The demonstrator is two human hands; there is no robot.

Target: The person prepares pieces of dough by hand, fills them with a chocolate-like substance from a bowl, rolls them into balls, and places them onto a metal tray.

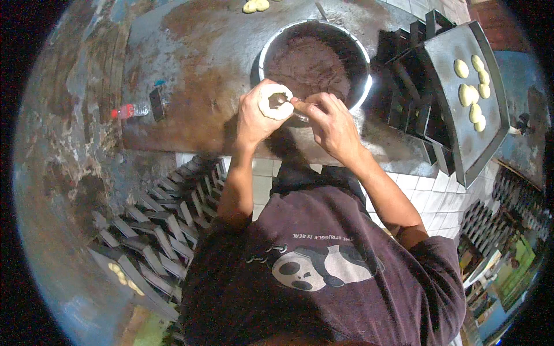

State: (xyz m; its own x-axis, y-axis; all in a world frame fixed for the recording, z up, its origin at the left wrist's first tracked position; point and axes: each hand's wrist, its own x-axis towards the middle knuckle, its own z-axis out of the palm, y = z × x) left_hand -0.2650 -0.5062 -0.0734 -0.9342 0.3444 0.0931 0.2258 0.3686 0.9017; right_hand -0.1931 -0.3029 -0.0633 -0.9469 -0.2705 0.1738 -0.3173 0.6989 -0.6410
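Note:
My left hand (251,118) is curled around a round of pale dough (269,111), cupped upward with dark filling (277,100) in its hollow. My right hand (336,128) grips a small spoon-like tool (298,106); its tip reaches into the filling, and the fingers partly cover the rest. Both hands are over the near edge of a large round basin (370,86) with a pale rim. Inside the basin lies a broad mass of brown, crumbly filling (311,63).
On the right, a tilted metal tray (447,63) bearing several pale dough pieces (474,94) rests on stacked dark trays (412,115). A red-capped clear bottle (134,110) and a dark flat object (156,104) lie left. More dough pieces (255,6) sit at the far edge; stacked trays (156,230) stand lower left.

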